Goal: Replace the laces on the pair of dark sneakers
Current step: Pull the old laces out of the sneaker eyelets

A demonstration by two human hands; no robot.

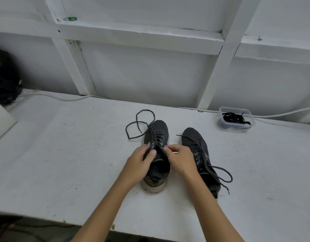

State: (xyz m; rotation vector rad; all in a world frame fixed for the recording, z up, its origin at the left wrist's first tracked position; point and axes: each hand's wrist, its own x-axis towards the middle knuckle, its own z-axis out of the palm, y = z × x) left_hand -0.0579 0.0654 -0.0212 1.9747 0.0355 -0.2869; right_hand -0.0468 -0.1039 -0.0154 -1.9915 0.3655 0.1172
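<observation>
- Sneakers: the left sneaker (157,149) and the right sneaker (200,158) stand side by side on the white table (63,154), toes pointing away from the person, heels toward the near edge.
- Left hand (139,163) grips the left side of the near shoe at its upper eyelets, fingers curled in against the tongue; whether it pinches the lace as well cannot be told.
- Right hand (179,158) pinches the dark lace (140,123) at the top of the same shoe, fingers curled tight round it.
- That lace is untied: its free ends lie in loose loops on the table beyond the toe, while the lower crossings still sit in the eyelets.
- On the right sneaker, a second lace (218,173) is also untied, one end trailing past the heel and the other stretched across the toe, yet it remains threaded through the eyelets.
- A clear plastic container (237,119) stands well apart at the back right, holding a bundle of black laces, probably the replacements; none has been taken out.
- Judged from this, the task is at an early stage: both knots are undone and the hands appear to be working the old lace loose from the top rows of the left sneaker.
- Left to do: strip both old laces fully, then thread and tie new ones on each shoe.
</observation>
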